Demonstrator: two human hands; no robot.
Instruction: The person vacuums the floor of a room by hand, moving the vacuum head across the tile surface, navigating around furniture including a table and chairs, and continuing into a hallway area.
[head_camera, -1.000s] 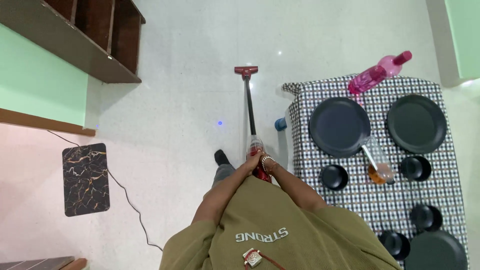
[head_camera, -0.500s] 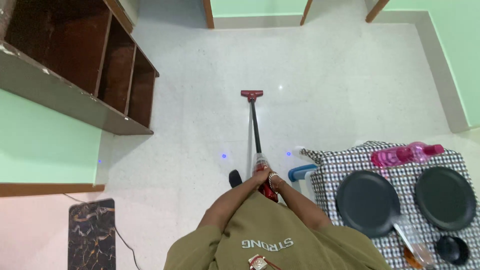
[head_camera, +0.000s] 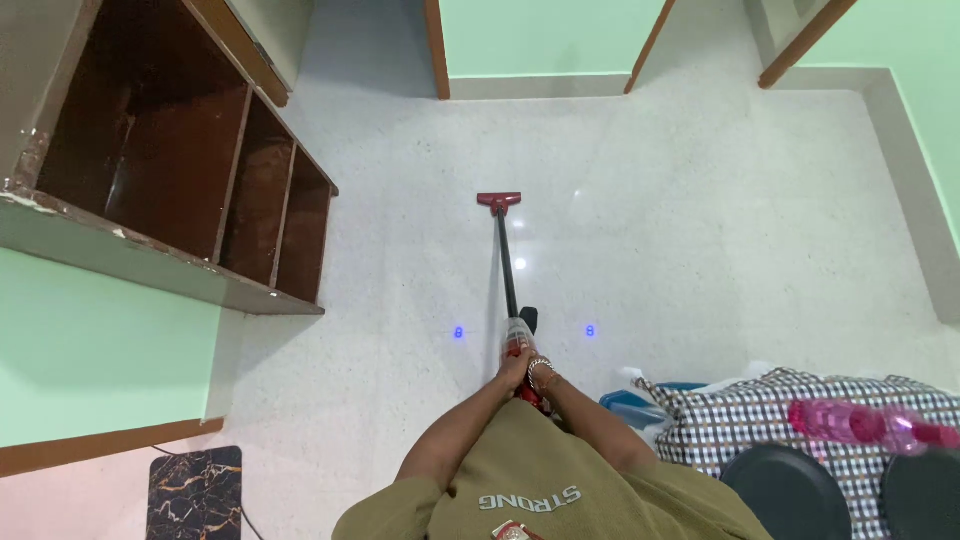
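Both my hands grip the red body of a stick vacuum cleaner (head_camera: 510, 275) in front of my chest. My left hand (head_camera: 514, 367) wraps the handle from the left; my right hand (head_camera: 537, 375), with a bracelet on the wrist, sits just beside it on the same handle. The black tube runs away from me to the red floor head (head_camera: 499, 202), which rests flat on the pale speckled floor. One dark-socked foot (head_camera: 527, 319) shows just above my hands.
A dark brown wooden shelf unit (head_camera: 180, 170) juts out at the left. A table with a checked cloth (head_camera: 700, 425) stands at the lower right, bearing black plates (head_camera: 785, 490) and a pink bottle (head_camera: 865, 422). A black marbled mat (head_camera: 195, 492) lies lower left. Door frames stand ahead.
My view has tipped forward and I have stepped ahead: the table has slid to the lower right edge, the shelf fills more of the left, and the far wall with door frames has appeared.
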